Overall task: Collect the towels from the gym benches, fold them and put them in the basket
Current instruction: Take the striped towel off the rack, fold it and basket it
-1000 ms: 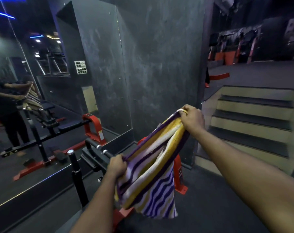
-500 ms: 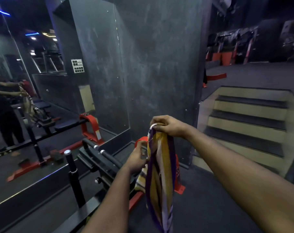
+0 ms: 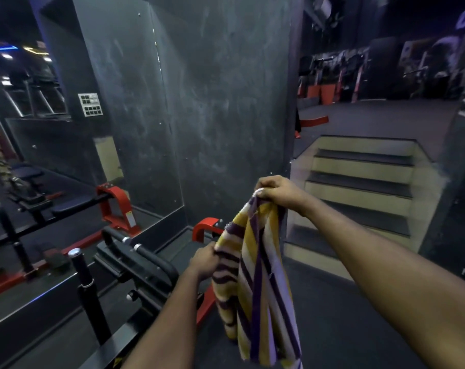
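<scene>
My right hand (image 3: pixel 276 194) is raised out in front, fingers pinched shut over the top edge of the striped towel (image 3: pixel 255 283), which hangs straight down from it in loose purple, yellow and white folds, clear of the floor. My left hand (image 3: pixel 203 261) sits lower and to the left of the right, closed on the towel's left edge about halfway down the drape. Directly beyond and below the left hand stands the black gym machine (image 3: pixel 135 265), its padded bar and chrome-capped post close to my forearm; the towel's lower half hangs in front of the machine's red foot (image 3: pixel 207 229) and hides part of it. Left of both hands runs a wall mirror (image 3: pixel 66 155), reflecting a bench with red brackets and, at the far edge, something striped that I think is the towel's reflection, though it is too blurred to be sure. Straight ahead of the right hand rises a dark grey pillar (image 3: pixel 226 102). To the right of that hand, a short flight of steps (image 3: pixel 359 182) climbs to a raised floor where red and black equipment (image 3: pixel 330 83) stands well apart from me.
</scene>
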{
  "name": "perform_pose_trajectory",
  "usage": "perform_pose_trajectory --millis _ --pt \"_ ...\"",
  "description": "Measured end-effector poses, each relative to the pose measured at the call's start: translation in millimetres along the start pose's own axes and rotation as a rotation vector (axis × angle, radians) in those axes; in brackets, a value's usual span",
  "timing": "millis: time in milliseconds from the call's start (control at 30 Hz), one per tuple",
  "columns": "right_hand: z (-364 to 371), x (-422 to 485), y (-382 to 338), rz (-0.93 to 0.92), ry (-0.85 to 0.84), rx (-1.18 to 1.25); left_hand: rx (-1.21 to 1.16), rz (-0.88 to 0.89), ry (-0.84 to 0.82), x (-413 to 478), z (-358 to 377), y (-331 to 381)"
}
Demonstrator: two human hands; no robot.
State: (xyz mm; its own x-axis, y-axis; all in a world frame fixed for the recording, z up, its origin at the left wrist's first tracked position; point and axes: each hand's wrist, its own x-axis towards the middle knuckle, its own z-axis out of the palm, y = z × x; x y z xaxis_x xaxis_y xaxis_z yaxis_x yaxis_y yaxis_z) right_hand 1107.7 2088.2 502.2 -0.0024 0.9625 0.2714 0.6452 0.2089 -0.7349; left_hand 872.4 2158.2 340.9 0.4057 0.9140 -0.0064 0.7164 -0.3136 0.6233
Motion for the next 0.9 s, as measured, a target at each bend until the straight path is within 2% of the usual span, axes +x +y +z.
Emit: perform_pose_trajectory --millis 33,100,133,200,300,433,500,533,633,700,833,900 --pt "-5.6 -1.7 11.5 0.105 0.079 -0.103 -0.026 -0.04 0.083 1.4 -1.2 -5.5" --pt "-10.1 -7.6 33.1 0.323 0.112 -0.307 -0.079 -0.042 0.284 1.7 -7.3 -9.2" --pt "-8.1 -10.6 43.6 0.386 0.1 -0.395 -0.087 -0.028 0.368 1.1 -12.9 -7.9" --pt "0.0 -15.7 61.5 0.397 0.153 -0.505 -0.035 0.031 0.457 0.4 -26.3 -7.0" --pt "11.1 -22.6 70.8 0.335 0.401 -0.493 0.076 0.089 0.415 -1.0 -44.7 -13.8" --pt "16.1 -29.7 65.9 0.309 0.81 -0.373 0.21 -0.056 0.293 -4.2 -61.8 -38.7" --pt "13.0 -28.7 64.3 0.276 0.936 -0.221 0.21 -0.124 0.305 -8.7 -65.5 -53.3" --pt "11.2 -27.1 62.7 0.3 0.97 -0.218 0.213 -0.158 0.317 -12.1 -66.9 -60.4" --pt "7.9 -19.6 58.4 0.403 1.016 -0.442 0.232 -0.27 0.347 -21.5 -67.7 -72.8" --pt "6.4 -16.9 54.9 0.424 1.043 -0.438 0.207 -0.261 0.39 -24.0 -66.4 -77.8" --pt "1.9 -17.7 61.2 0.441 1.082 -0.379 0.067 -0.227 0.605 -26.9 -69.7 -79.8" --pt "3.0 -18.7 64.5 0.437 1.089 -0.374 0.03 -0.29 0.711 -25.1 -77.1 -76.8"
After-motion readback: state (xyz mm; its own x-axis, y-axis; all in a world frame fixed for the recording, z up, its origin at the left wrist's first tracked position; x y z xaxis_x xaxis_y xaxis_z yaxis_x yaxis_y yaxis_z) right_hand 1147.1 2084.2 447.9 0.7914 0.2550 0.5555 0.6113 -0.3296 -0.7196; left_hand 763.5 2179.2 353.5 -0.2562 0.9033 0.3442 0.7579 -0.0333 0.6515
